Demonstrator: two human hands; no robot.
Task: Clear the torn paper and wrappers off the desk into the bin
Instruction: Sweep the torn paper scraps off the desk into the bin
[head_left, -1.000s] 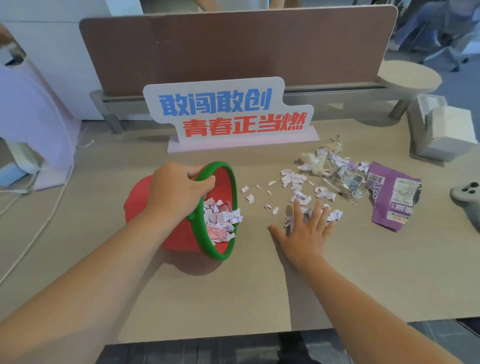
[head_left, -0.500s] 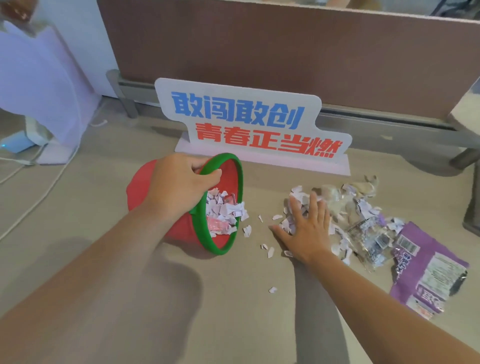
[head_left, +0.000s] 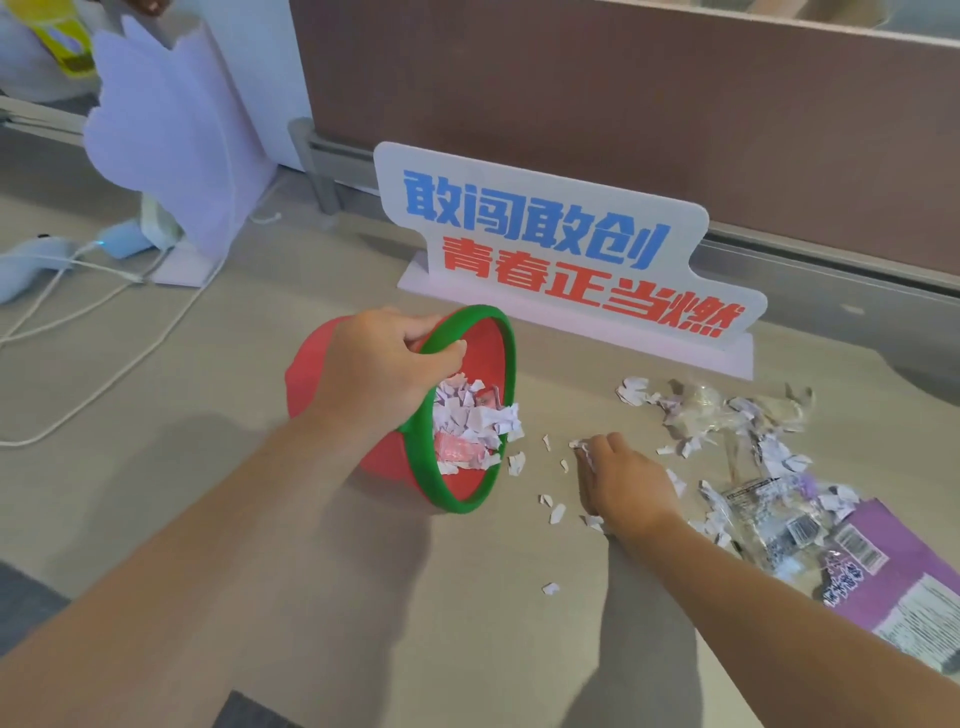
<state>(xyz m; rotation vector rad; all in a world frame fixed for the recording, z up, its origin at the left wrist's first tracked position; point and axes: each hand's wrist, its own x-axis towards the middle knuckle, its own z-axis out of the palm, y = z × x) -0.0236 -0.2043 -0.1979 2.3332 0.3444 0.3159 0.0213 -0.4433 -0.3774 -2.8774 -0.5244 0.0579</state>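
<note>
A red bin (head_left: 311, 364) with a green rim lies tipped on its side on the desk, mouth facing right, with torn paper scraps inside. My left hand (head_left: 379, 369) grips its upper rim. My right hand (head_left: 623, 483) rests palm-down on the desk just right of the bin's mouth, fingers curled over a clump of torn paper scraps (head_left: 584, 452). More torn paper (head_left: 691, 415) is scattered further right, with clear plastic wrappers (head_left: 769, 525) and a purple snack wrapper (head_left: 893, 577) at the right edge.
A white sign (head_left: 561, 260) with blue and red characters stands just behind the bin and scraps. A brown partition (head_left: 623, 104) runs along the back. White cables (head_left: 104, 332) and a lilac cut-out board (head_left: 171, 156) sit at the left.
My right hand has curled from flat and swept left with scraps, closer to the bin's mouth. The view has moved nearer and left. My left hand keeps holding the rim.
</note>
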